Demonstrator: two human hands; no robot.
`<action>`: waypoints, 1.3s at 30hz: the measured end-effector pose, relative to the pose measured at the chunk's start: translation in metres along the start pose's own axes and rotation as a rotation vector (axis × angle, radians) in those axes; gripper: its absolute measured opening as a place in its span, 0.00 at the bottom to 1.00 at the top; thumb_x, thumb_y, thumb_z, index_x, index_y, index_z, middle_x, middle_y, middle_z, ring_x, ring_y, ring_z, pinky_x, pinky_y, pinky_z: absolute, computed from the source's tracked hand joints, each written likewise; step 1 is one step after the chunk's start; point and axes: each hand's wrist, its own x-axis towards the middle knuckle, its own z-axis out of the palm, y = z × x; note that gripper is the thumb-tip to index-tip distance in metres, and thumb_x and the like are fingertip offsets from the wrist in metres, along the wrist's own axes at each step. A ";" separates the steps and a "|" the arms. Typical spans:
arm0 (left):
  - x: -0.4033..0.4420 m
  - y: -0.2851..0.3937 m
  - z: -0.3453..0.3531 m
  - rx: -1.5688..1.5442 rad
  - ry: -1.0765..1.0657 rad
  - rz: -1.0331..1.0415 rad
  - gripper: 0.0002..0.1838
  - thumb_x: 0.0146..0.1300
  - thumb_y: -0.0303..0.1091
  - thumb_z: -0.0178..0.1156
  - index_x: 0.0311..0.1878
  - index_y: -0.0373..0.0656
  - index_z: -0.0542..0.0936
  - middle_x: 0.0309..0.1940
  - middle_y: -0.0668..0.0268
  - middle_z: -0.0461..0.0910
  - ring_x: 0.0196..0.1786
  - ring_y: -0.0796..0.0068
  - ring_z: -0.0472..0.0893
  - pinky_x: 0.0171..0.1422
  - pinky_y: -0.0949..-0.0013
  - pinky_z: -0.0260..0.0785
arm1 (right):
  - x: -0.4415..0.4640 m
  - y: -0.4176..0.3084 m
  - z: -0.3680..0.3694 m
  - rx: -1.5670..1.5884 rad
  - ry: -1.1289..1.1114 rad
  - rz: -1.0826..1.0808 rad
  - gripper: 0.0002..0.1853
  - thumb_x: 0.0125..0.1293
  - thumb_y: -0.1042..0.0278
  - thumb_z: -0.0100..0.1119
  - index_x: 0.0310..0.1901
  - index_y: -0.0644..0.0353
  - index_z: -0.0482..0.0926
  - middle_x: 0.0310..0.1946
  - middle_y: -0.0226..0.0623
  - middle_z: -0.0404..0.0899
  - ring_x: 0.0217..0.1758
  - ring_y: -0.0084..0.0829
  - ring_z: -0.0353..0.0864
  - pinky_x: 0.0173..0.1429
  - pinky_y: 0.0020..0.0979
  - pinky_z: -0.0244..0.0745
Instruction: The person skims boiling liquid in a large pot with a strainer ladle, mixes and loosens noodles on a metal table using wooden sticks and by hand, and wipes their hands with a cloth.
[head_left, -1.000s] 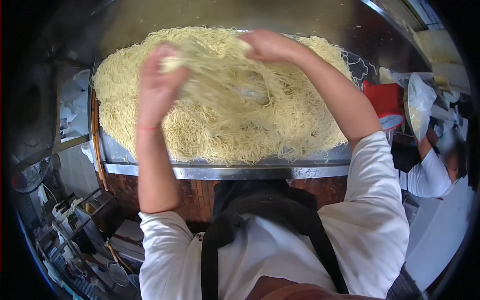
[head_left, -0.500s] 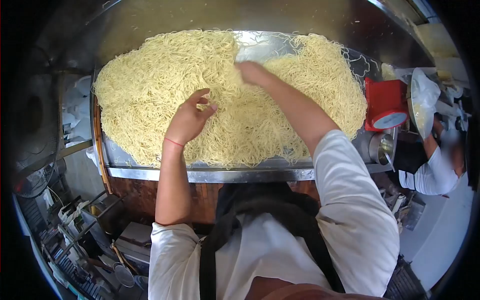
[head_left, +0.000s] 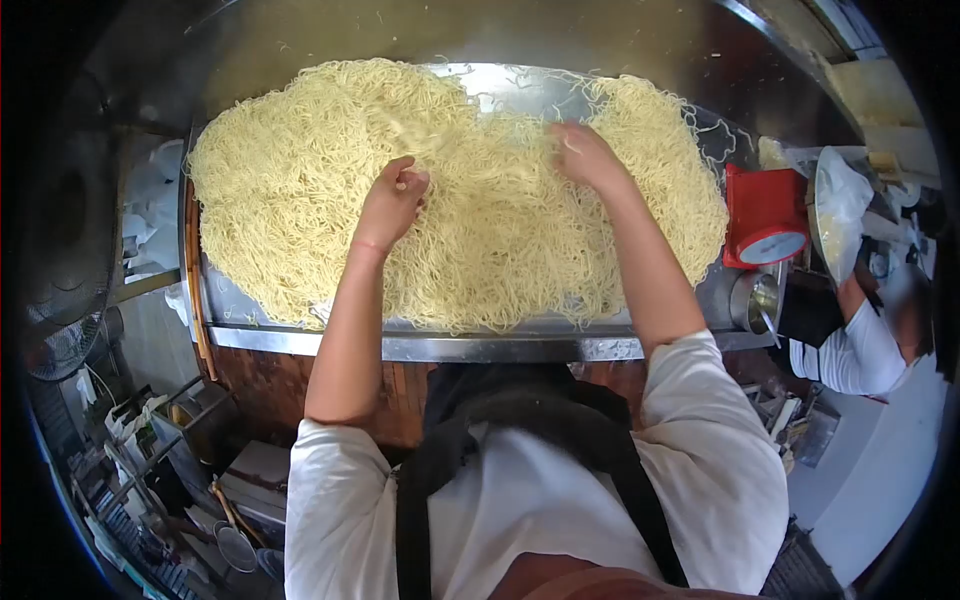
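Observation:
A broad heap of pale yellow noodles (head_left: 300, 190) covers most of a metal-topped table (head_left: 420, 350). Over the middle of the heap is my left hand (head_left: 393, 203), its fingers loosely bent with a gap at the thumb and nothing seen in them. Just beyond it, a few strands look smeared by motion. Farther right, my right hand (head_left: 590, 160) is at the noodles beside the thinner patch near the back, where bare metal shows. Its fingertips are blurred, so whether strands are in them is unclear.
At the table's right end stand a red scale (head_left: 765, 215) and a metal pot (head_left: 755, 300) with a utensil in it. Another person (head_left: 860, 345) is beyond them, near a plastic bag (head_left: 843, 195). Long wooden sticks (head_left: 195, 270) lie along the left edge.
My right hand has moved right, away from the middle of the heap. My left hand has shifted slightly up. Noodles now cover more of the bare patch at the back.

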 end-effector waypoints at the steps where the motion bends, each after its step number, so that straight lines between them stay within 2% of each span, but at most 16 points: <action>1: 0.012 -0.014 0.009 -0.027 -0.012 -0.022 0.28 0.68 0.41 0.61 0.66 0.37 0.69 0.43 0.62 0.80 0.36 0.75 0.80 0.37 0.73 0.74 | 0.003 -0.006 0.016 0.066 0.242 0.058 0.30 0.66 0.62 0.63 0.69 0.53 0.68 0.67 0.48 0.69 0.70 0.48 0.68 0.74 0.44 0.64; 5: 0.025 -0.017 0.046 -0.260 -0.114 -0.222 0.22 0.73 0.43 0.53 0.63 0.38 0.72 0.43 0.61 0.78 0.36 0.74 0.79 0.35 0.71 0.75 | 0.014 -0.076 0.054 0.154 -0.139 -0.175 0.24 0.68 0.60 0.59 0.63 0.58 0.74 0.58 0.48 0.78 0.62 0.42 0.77 0.64 0.40 0.71; 7: 0.023 -0.010 0.048 -0.521 -0.214 -0.415 0.22 0.75 0.45 0.50 0.62 0.37 0.72 0.42 0.60 0.78 0.37 0.74 0.80 0.39 0.69 0.77 | -0.017 -0.109 0.028 0.507 -0.069 -0.221 0.22 0.69 0.58 0.58 0.60 0.59 0.75 0.54 0.46 0.80 0.57 0.40 0.79 0.62 0.40 0.73; 8: 0.025 -0.020 0.050 -0.873 -0.248 -0.338 0.22 0.76 0.47 0.46 0.57 0.36 0.75 0.39 0.61 0.79 0.40 0.73 0.80 0.45 0.65 0.77 | -0.032 -0.120 0.019 0.680 -0.032 -0.243 0.21 0.69 0.57 0.58 0.59 0.59 0.76 0.52 0.45 0.81 0.54 0.39 0.80 0.61 0.39 0.74; 11: 0.009 0.002 0.048 -1.020 -0.176 -0.139 0.21 0.73 0.46 0.55 0.55 0.36 0.74 0.47 0.60 0.80 0.50 0.68 0.79 0.56 0.62 0.74 | -0.078 -0.113 0.012 0.646 0.352 -0.312 0.14 0.68 0.61 0.60 0.49 0.60 0.77 0.38 0.42 0.83 0.40 0.38 0.82 0.48 0.38 0.78; 13: -0.009 0.034 0.018 -0.741 0.068 -0.222 0.21 0.73 0.42 0.55 0.62 0.40 0.72 0.53 0.59 0.79 0.51 0.66 0.79 0.54 0.65 0.75 | -0.094 -0.096 -0.037 0.858 -0.060 0.133 0.12 0.67 0.66 0.61 0.49 0.60 0.77 0.36 0.41 0.82 0.34 0.35 0.80 0.42 0.36 0.78; 15: -0.007 0.023 -0.010 -0.633 0.133 -0.069 0.20 0.73 0.40 0.54 0.62 0.40 0.75 0.49 0.60 0.81 0.46 0.69 0.81 0.47 0.67 0.76 | -0.090 -0.034 -0.023 0.852 0.364 0.235 0.15 0.66 0.70 0.61 0.54 0.59 0.77 0.35 0.41 0.82 0.32 0.33 0.79 0.38 0.34 0.79; 20: 0.010 -0.023 -0.023 0.122 0.039 -0.117 0.16 0.73 0.37 0.54 0.56 0.39 0.80 0.38 0.64 0.84 0.36 0.77 0.80 0.38 0.72 0.73 | -0.051 0.002 0.033 0.005 0.645 0.085 0.24 0.64 0.67 0.62 0.63 0.56 0.73 0.59 0.48 0.75 0.62 0.43 0.74 0.66 0.39 0.71; 22: -0.002 -0.018 0.001 0.113 -0.062 -0.111 0.14 0.72 0.37 0.55 0.54 0.40 0.81 0.36 0.66 0.84 0.35 0.79 0.80 0.37 0.74 0.72 | -0.031 -0.037 0.041 0.160 0.408 -0.036 0.28 0.63 0.67 0.63 0.65 0.56 0.71 0.69 0.48 0.66 0.73 0.47 0.61 0.75 0.41 0.60; 28: -0.067 0.022 -0.009 -0.481 -0.118 0.031 0.14 0.71 0.42 0.57 0.51 0.43 0.82 0.39 0.70 0.83 0.38 0.81 0.81 0.37 0.76 0.72 | 0.005 -0.114 0.038 0.571 0.133 -0.234 0.18 0.59 0.72 0.66 0.52 0.53 0.80 0.49 0.40 0.81 0.53 0.38 0.80 0.61 0.40 0.75; 32: -0.058 -0.005 -0.076 -0.054 0.125 -0.027 0.15 0.72 0.41 0.54 0.43 0.38 0.82 0.28 0.66 0.83 0.31 0.77 0.81 0.35 0.72 0.74 | -0.054 -0.090 -0.028 0.784 0.305 -0.145 0.13 0.62 0.74 0.62 0.48 0.54 0.81 0.47 0.38 0.82 0.46 0.38 0.82 0.58 0.39 0.77; 33: -0.049 -0.028 -0.091 0.143 0.185 -0.060 0.15 0.71 0.40 0.54 0.43 0.37 0.81 0.27 0.64 0.83 0.29 0.72 0.82 0.36 0.69 0.75 | -0.053 -0.071 -0.035 0.608 0.178 0.072 0.16 0.62 0.74 0.61 0.53 0.52 0.80 0.49 0.39 0.82 0.50 0.38 0.81 0.60 0.38 0.76; 34: -0.044 -0.043 -0.099 0.368 0.194 -0.042 0.15 0.70 0.40 0.54 0.45 0.37 0.81 0.30 0.61 0.84 0.33 0.68 0.82 0.40 0.66 0.76 | -0.048 -0.046 -0.039 0.426 0.046 0.286 0.20 0.63 0.74 0.60 0.57 0.50 0.78 0.52 0.40 0.81 0.54 0.39 0.80 0.62 0.37 0.75; 36: -0.036 -0.066 -0.103 0.812 0.198 -0.020 0.16 0.69 0.39 0.56 0.51 0.37 0.80 0.35 0.56 0.85 0.41 0.60 0.83 0.49 0.60 0.76 | -0.033 0.046 0.039 -0.250 0.437 0.295 0.30 0.62 0.69 0.63 0.67 0.44 0.70 0.63 0.43 0.73 0.67 0.43 0.71 0.68 0.42 0.70; 38: -0.024 -0.058 -0.072 1.034 0.421 0.162 0.24 0.64 0.38 0.62 0.61 0.41 0.76 0.53 0.46 0.79 0.60 0.49 0.75 0.63 0.54 0.70 | -0.036 0.023 0.026 -0.176 0.320 0.395 0.34 0.61 0.69 0.63 0.70 0.44 0.66 0.69 0.45 0.66 0.72 0.47 0.63 0.70 0.47 0.66; 39: -0.009 -0.039 -0.052 0.744 0.399 0.160 0.31 0.61 0.37 0.67 0.67 0.44 0.71 0.68 0.44 0.66 0.72 0.47 0.62 0.74 0.53 0.60 | -0.035 0.005 0.025 -0.135 0.258 0.449 0.36 0.61 0.69 0.63 0.72 0.43 0.64 0.71 0.47 0.62 0.74 0.49 0.59 0.71 0.50 0.64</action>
